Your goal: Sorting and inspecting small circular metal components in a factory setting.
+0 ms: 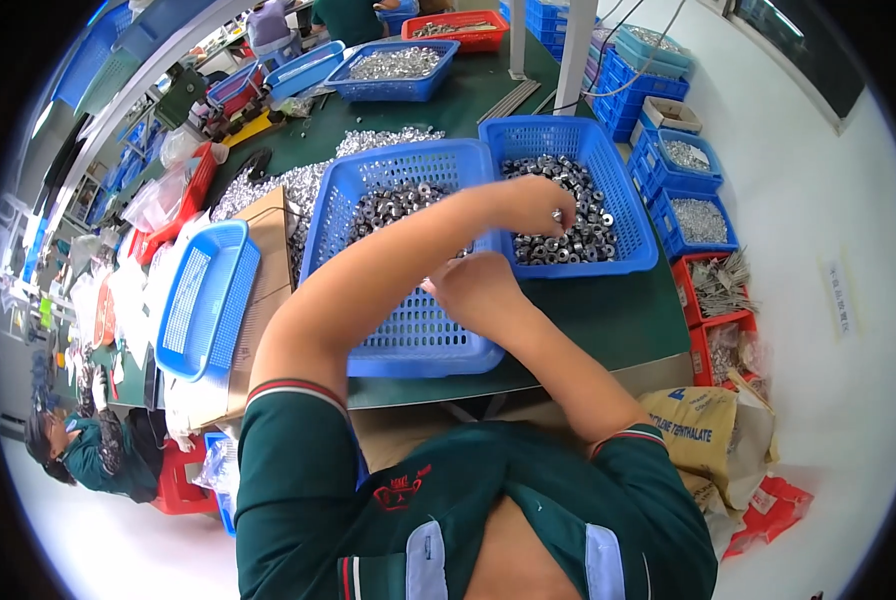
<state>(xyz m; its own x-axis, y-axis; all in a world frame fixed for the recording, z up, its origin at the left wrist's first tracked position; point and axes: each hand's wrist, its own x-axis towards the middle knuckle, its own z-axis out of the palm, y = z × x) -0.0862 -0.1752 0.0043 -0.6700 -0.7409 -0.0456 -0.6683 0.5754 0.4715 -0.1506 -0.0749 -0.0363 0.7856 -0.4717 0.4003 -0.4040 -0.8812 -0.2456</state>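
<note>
1. At the far left I see another person (88, 450) in a dark green top, low beside the bench edge
2. Next comes an empty blue plastic basket (208, 300) with a fine lattice floor, tipped on its side against a brown cardboard box (268, 260)
3. Behind the box lies a loose heap of small bright metal pieces (298, 185), shiny and irregular, spread over the dark green bench top (608, 320)
4. In the middle stands the near blue basket (413, 330), a rectangular mesh tray; its far end holds grey ring-shaped metal nuts (388, 205), its near end is bare lattice
5. My left hand (538, 205) crosses over that basket to the right and sits over the right blue basket (633, 205); the fingers are pinched narrowly on what looks like one small nut, though it is too small for me to be sure
6. That right basket holds the pile of dark, round, holed nuts (568, 235), piled toward its near edge
7. My right hand (478, 285) rests at the near basket's right rim, fingers curled inward; I cannot tell what, if anything, it holds
8. At the right, small blue bins (693, 185) carry silvery parts, and red bins (718, 300) carry thin metal pieces
</note>
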